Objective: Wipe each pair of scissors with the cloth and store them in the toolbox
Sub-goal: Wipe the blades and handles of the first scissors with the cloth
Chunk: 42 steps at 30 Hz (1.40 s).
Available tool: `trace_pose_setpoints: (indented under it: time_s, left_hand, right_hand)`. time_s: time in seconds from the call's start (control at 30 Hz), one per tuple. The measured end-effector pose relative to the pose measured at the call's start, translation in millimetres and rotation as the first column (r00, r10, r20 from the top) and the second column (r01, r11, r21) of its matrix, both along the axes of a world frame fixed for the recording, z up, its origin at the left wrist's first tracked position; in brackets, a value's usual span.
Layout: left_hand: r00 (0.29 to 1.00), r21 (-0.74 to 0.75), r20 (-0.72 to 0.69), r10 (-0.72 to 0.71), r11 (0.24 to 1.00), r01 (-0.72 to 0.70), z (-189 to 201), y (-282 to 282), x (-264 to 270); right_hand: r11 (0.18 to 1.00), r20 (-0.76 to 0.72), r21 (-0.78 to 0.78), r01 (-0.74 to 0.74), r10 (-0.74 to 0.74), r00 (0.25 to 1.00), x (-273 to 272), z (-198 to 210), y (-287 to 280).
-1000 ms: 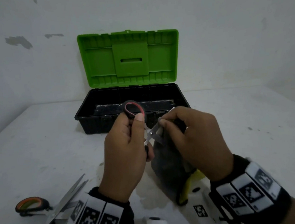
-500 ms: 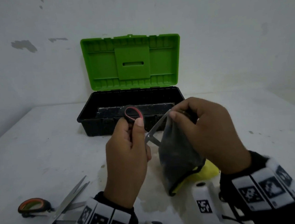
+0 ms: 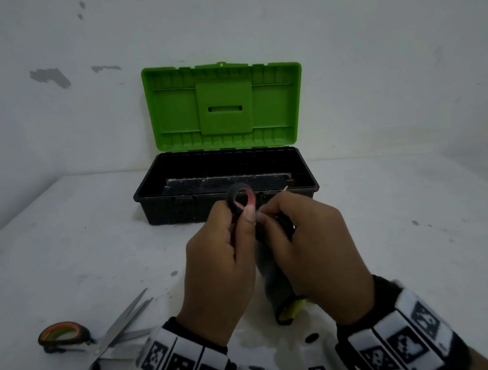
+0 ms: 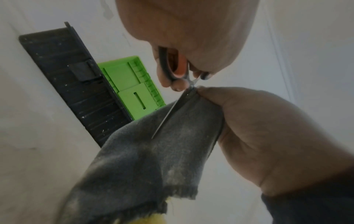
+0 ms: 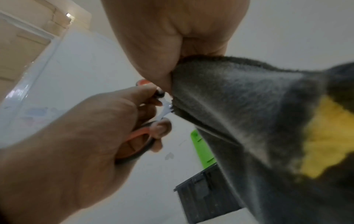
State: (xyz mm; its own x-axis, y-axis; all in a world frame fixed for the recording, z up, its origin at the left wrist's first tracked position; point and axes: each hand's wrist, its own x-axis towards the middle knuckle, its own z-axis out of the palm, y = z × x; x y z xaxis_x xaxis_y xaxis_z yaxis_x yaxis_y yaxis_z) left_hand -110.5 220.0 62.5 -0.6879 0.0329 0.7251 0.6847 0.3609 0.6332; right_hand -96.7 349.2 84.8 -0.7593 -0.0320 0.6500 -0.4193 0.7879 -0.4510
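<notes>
While the left hand [image 3: 217, 264] grips the handles of the small scissors [image 3: 242, 201], its fingers are curled through and around the black loops with orange-red lining, and the thumb lies along the upper loop. The scissors are held in the air above the middle of the white table [image 3: 65, 244], just in front of the toolbox [image 3: 226, 198]. The right hand [image 3: 316, 255] pinches the grey cloth [image 3: 270, 280] around the blades close to the pivot, with thumb and fingers closed on the fabric. In the left wrist view, one blade [image 4: 172, 112] lies bare against the outer face of the cloth, its tip pointing down and away from the handles. The cloth hangs down from the right hand; its lower end shows a yellow side [image 3: 292, 312] and reaches close to the table.

The toolbox stands at the far edge of the table against the wall, with its green lid [image 3: 224, 107] raised upright and its black tray open. No scissors can be made out inside the tray.

A second, larger pair of scissors [image 3: 103, 341] with orange-lined black handles lies at the near left edge of the table, blades parted, tips pointing toward the table's middle. It lies well apart from both hands.
</notes>
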Motion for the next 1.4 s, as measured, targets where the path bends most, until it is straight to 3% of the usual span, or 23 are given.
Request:
trace_pose_setpoints:
  time_s: [0.17, 0.37, 0.57, 0.67, 0.8, 0.93, 1.03, 1.2, 1.33, 1.4]
  left_hand:
    - [0.999, -0.035, -0.050, -0.014, 0.999, 0.012, 2.6, -0.2, 0.4]
    - [0.999, -0.048, -0.042, -0.016, 0.999, 0.014, -2.8, -3.3, -2.2]
    - [1.000, 0.030, 0.023, -0.007, 1.000, 0.006, -1.3, -2.8, -1.7]
    - [0.989, 0.164, 0.139, -0.047, 0.986, 0.024, 7.3, -3.5, 0.4]
    - [0.881, 0.438, 0.414, -0.227, 0.899, 0.026, 19.0, -4.6, -1.9]
    - [0.776, 0.524, 0.546, -0.315, 0.851, -0.023, 20.6, -4.9, -5.1]
    - [0.728, 0.531, 0.588, -0.354, 0.847, -0.017, 20.2, -4.7, -3.5]
    - [0.687, 0.536, 0.624, -0.372, 0.843, -0.030, 24.7, -8.0, -2.7]
    - [0.669, 0.535, 0.641, -0.377, 0.844, -0.038, 24.8, -10.3, -0.7]
    - [0.682, 0.531, 0.629, -0.374, 0.847, -0.025, 26.0, -9.1, 0.0]
  right_hand:
    - [0.993, -0.010, -0.078, 0.084, -0.085, 0.996, -14.0, 7.5, 12.0]
    - [0.992, 0.073, -0.017, 0.125, -0.123, 0.990, -32.0, 16.8, 31.8]
    - [0.990, 0.138, 0.032, 0.138, -0.142, 0.980, -40.6, 25.2, 50.7]
    - [0.988, 0.120, -0.037, 0.152, -0.146, 0.982, -38.0, 22.6, 57.8]
    - [0.988, 0.008, -0.149, -0.032, 0.034, 0.999, -14.4, 19.6, 44.5]
    - [0.974, 0.021, -0.052, -0.220, 0.221, 0.975, 1.9, 13.0, 26.8]
    - [0.978, 0.025, -0.010, -0.211, 0.211, 0.977, 1.8, 8.8, 21.6]
    - [0.990, -0.025, -0.125, -0.066, 0.064, 0.998, -6.0, 6.9, 24.2]
    - [0.987, 0.065, -0.061, -0.151, 0.155, 0.986, 2.2, 7.6, 15.2]
    - [0.988, 0.027, -0.092, -0.125, 0.128, 0.991, -1.1, 7.9, 19.2]
